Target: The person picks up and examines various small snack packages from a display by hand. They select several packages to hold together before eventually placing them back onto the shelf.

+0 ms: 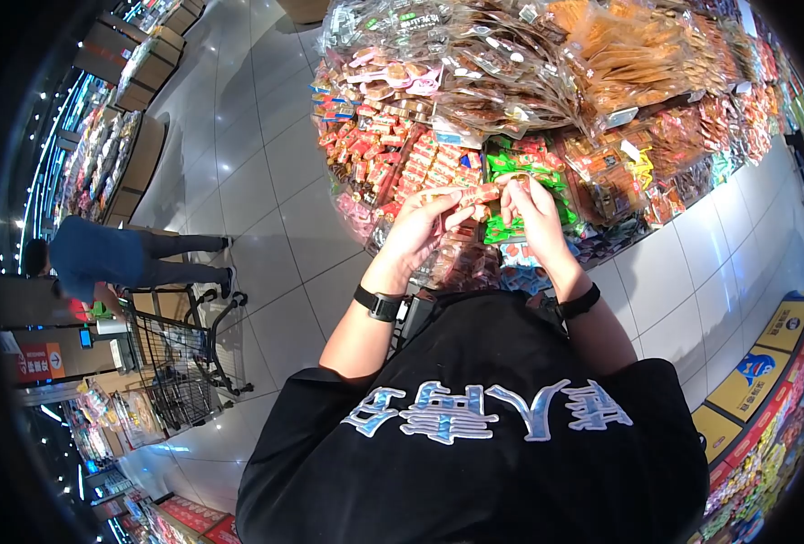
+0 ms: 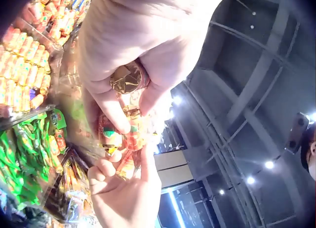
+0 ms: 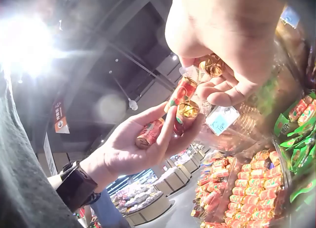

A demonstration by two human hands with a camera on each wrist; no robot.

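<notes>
Several red-and-gold wrapped rolls [image 1: 481,194] are in my left hand [image 1: 414,228], over the sweets display. In the right wrist view, one roll [image 3: 149,133] lies between the left fingers, and others show gold ends beside the fingertips. The left wrist view shows a gold-ended roll [image 2: 127,78] gripped by the left hand [image 2: 140,33]. My right hand [image 1: 536,216] is close to its right, fingers curled round a gold-wrapped piece [image 3: 214,66]. Below the left fingers, the right hand [image 2: 124,201] pinches at a wrapper [image 2: 126,166]; whether it is a separate roll, I cannot tell.
Stacked red rolls [image 1: 431,163], green packets [image 1: 554,186] and large brown packets [image 1: 501,86] fill the display. A price tag [image 3: 222,120] stands near the hands. At the left, a person [image 1: 116,258] stands beside a shopping cart [image 1: 180,354] on the tiled floor [image 1: 284,245].
</notes>
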